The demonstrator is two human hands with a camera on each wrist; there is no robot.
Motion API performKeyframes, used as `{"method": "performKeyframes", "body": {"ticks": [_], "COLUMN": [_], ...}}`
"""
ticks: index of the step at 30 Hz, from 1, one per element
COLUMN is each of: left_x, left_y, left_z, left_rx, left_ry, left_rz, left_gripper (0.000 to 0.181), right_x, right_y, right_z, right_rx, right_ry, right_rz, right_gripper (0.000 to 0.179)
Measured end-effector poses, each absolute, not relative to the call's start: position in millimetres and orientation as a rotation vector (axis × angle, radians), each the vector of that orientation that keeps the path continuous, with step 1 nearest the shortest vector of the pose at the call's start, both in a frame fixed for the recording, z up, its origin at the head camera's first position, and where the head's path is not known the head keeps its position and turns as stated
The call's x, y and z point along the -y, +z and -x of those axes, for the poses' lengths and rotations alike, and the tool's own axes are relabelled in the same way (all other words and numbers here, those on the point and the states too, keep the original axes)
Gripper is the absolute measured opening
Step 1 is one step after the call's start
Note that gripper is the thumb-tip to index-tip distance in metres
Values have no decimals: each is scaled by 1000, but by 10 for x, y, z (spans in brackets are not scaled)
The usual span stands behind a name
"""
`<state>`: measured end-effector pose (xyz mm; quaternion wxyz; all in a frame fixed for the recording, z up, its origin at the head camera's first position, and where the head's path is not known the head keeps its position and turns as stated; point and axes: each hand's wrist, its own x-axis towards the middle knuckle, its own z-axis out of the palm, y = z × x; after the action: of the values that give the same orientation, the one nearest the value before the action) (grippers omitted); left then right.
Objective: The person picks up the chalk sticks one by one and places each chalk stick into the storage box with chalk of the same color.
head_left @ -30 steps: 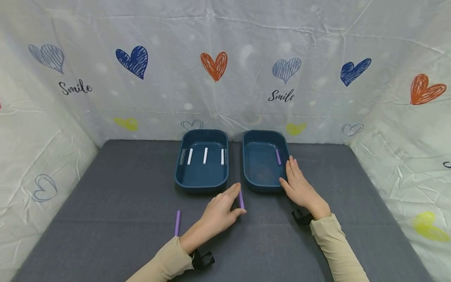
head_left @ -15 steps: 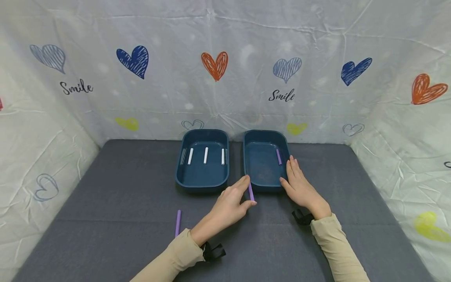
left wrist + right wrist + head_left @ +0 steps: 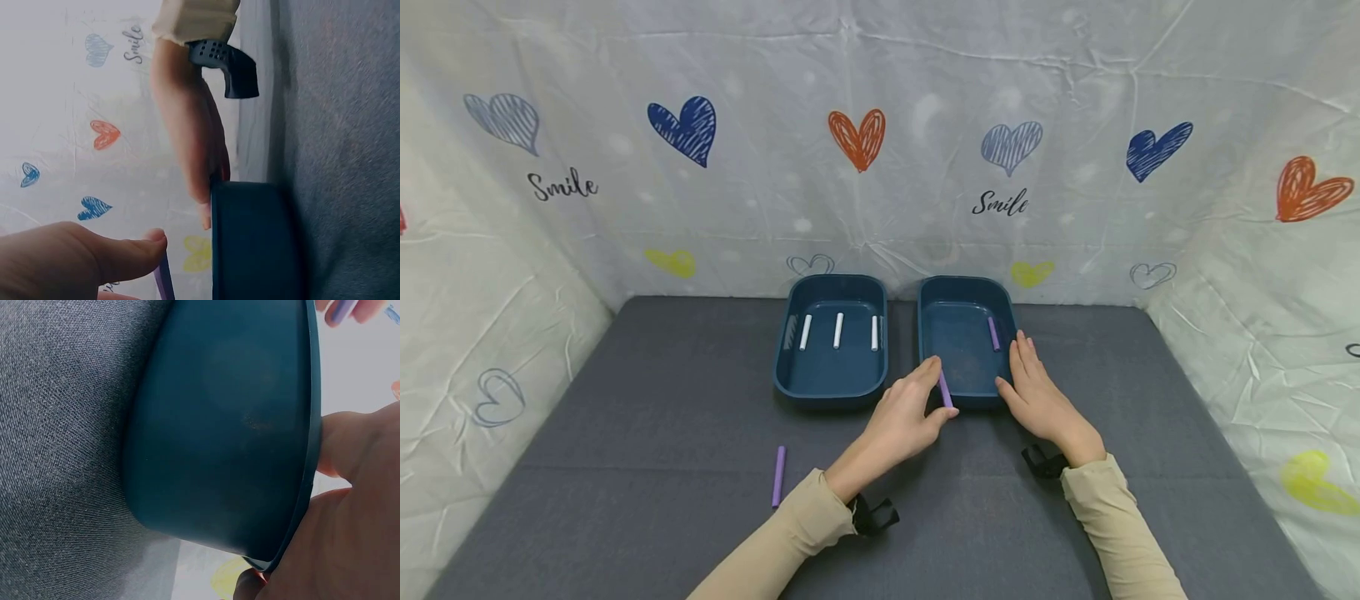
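My left hand (image 3: 904, 417) pinches a purple chalk stick (image 3: 945, 390) between thumb and fingers, over the near left corner of the right blue tray (image 3: 929, 287). In the left wrist view that chalk (image 3: 164, 278) slants below the thumb tip. My right hand (image 3: 1043, 400) rests on this tray's right rim with straight fingers, the thumb at the near corner. A purple chalk stick (image 3: 993, 333) lies inside, near the right wall. Three white chalk sticks (image 3: 838, 331) lie in the left blue tray (image 3: 831, 403). Another purple chalk stick (image 3: 778, 477) lies on the grey tabletop, left of my left forearm.
Both trays stand side by side at the back of the grey table (image 3: 647, 400), a narrow gap between them. Behind hangs a white cloth (image 3: 760, 192) printed with hearts. Black straps (image 3: 874, 515) with camera mounts sit on both wrists.
My left hand has moved right and forward with its purple chalk, from in front of the gap to over the right tray's near corner. The right hand stays put.
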<state>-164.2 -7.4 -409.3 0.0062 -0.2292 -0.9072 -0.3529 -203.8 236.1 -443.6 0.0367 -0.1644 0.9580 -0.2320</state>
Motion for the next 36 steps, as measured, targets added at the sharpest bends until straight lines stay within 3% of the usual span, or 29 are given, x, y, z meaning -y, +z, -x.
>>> {"method": "performKeyframes", "body": {"ticks": [36], "left_x": [-189], "left_y": [-3798], "left_z": [2671], "left_rx": [3061], "left_ry": [-1128], "left_rz": [730], "left_gripper": [69], "right_x": [-2368], "right_y": [-4464], "right_z": [2037], "right_rx": [-2967], "right_ry": [-701], "right_rz": [533], "right_gripper": [70]}}
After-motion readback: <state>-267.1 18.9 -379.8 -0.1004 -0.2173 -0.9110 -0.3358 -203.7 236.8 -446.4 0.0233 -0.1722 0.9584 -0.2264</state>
